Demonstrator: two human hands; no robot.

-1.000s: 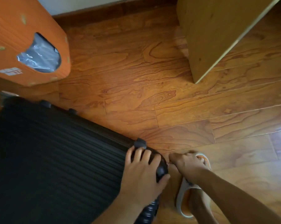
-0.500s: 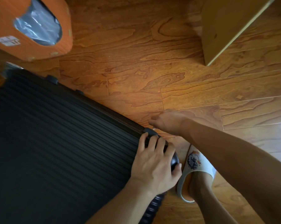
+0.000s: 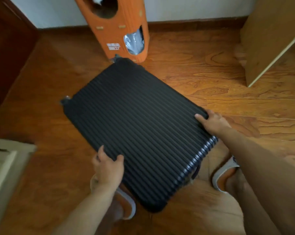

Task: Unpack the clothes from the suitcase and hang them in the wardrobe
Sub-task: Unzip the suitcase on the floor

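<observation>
Hands have shifted — left hand (image 3: 107, 168) and right hand (image 3: 211, 123) now grip opposite suitcase (image 3: 136, 126) edges.

- A room in a home, most likely a bedroom, seen from above.
- Glossy reddish-brown wood-plank floor (image 3: 211, 85) with bold grain runs wall to wall, met by a dark wooden skirting board (image 3: 194, 25) beneath a pale painted wall (image 3: 185, 7).
- A light wooden cabinet panel (image 3: 268, 39) stands at right; a dark brown wooden door (image 3: 9, 53) at left.
- A tall orange plastic bin with oval openings and a plastic liner (image 3: 116, 29) stands against the wall.
- House slippers with white soles (image 3: 224, 175) on the person's feet.
</observation>
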